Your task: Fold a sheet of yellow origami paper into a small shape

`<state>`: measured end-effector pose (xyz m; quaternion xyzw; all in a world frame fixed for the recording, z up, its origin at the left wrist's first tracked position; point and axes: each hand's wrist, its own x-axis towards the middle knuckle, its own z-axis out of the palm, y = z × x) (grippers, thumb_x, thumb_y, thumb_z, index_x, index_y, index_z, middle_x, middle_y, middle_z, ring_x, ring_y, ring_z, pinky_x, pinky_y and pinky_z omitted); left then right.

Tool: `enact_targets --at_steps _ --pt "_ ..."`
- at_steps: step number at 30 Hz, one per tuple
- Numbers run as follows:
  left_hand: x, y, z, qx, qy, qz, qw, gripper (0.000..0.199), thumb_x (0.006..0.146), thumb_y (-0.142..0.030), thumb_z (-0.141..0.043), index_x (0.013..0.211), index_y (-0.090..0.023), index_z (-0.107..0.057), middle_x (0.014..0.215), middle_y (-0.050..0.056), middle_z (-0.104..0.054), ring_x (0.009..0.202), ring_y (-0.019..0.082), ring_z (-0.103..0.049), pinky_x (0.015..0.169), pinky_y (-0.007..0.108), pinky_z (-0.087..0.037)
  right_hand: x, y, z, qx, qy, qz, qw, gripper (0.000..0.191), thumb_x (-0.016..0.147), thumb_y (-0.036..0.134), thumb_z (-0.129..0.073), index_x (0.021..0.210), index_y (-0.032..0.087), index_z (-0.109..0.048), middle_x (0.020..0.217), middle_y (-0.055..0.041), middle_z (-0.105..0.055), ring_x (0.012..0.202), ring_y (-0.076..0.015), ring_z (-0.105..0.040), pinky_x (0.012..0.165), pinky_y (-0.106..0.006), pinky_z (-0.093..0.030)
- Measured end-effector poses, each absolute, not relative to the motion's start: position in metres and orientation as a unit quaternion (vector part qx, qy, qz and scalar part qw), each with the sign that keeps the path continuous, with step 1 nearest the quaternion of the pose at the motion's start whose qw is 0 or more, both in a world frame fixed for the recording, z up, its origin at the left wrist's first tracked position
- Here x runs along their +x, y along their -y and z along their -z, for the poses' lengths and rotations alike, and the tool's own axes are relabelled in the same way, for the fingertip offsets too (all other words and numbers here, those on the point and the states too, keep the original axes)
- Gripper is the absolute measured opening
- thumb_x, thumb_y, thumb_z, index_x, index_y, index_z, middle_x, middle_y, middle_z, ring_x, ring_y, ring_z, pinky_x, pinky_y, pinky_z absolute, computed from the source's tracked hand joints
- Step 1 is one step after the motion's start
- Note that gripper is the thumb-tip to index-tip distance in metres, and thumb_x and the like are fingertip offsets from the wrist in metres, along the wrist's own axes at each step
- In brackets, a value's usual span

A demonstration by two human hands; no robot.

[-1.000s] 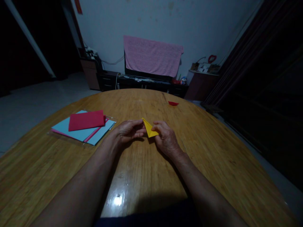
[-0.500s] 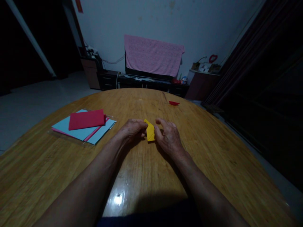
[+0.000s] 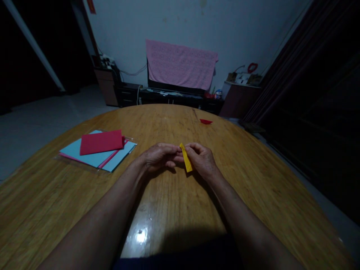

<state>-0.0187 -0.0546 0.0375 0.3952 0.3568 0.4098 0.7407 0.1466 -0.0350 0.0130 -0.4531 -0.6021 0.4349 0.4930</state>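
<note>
Yellow folded paper strip point(image 3: 186, 158) stands tilted — pinched in the closed grip of the left hand point(image 3: 159, 157) and right hand point(image 3: 201, 161).

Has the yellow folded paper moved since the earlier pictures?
Yes: the yellow folded paper has shifted to the right in view, closer to the red paper scrap.

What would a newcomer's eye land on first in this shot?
The narrow yellow paper strip stands out at the centre, held between the left hand and the right hand above the wooden table. To the left, a red sheet lies on pale blue paper. Far back, a pink cloth hangs over a dark screen.
</note>
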Motion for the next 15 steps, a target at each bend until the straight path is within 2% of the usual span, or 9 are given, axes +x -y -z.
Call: enact_targets --at_steps 4,10,15 --pt "-0.0198 0.0526 -0.0339 0.383 -0.364 -0.410 0.743 0.015 0.083 -0.019 -0.058 0.088 -0.007 -0.065 0.083 0.016 -0.070 0.069 0.020 -0.068 0.047 0.021 -0.051 0.1448 0.0388 -0.0184 -0.438 0.607 -0.441 0.495 0.020 0.072 0.037 -0.063 0.077 0.018 -0.064 0.075 -0.0027 -0.067 0.067 -0.0153 -0.063 0.065 -0.029 -0.051" --pt "-0.0235 0.0511 -0.0293 0.399 -0.363 -0.389 0.747 0.022 0.080 -0.025 -0.064 0.091 -0.006 -0.066 0.082 0.016 -0.070 0.062 0.018 -0.067 0.047 0.022 -0.050 0.1428 0.0435 -0.0226 -0.448 0.616 -0.432 0.484 0.019 0.072 0.035 -0.063 0.077 0.017 -0.066 0.075 -0.0029 -0.067 0.069 -0.0155 -0.062 0.066 -0.028 -0.050" --pt "-0.0235 0.0514 -0.0303 0.400 -0.373 -0.383 0.744 0.023 0.080 -0.025 -0.065 0.091 -0.005 -0.067 0.082 0.017 -0.070 0.063 0.018 -0.067 0.047 0.021 -0.050 0.1435 0.0428 -0.0218 -0.448 0.632 -0.415 0.478 0.020 0.073 0.036 -0.062 0.078 0.018 -0.067 0.078 -0.0034 -0.067 0.071 -0.0158 -0.062 0.068 -0.029 -0.050"
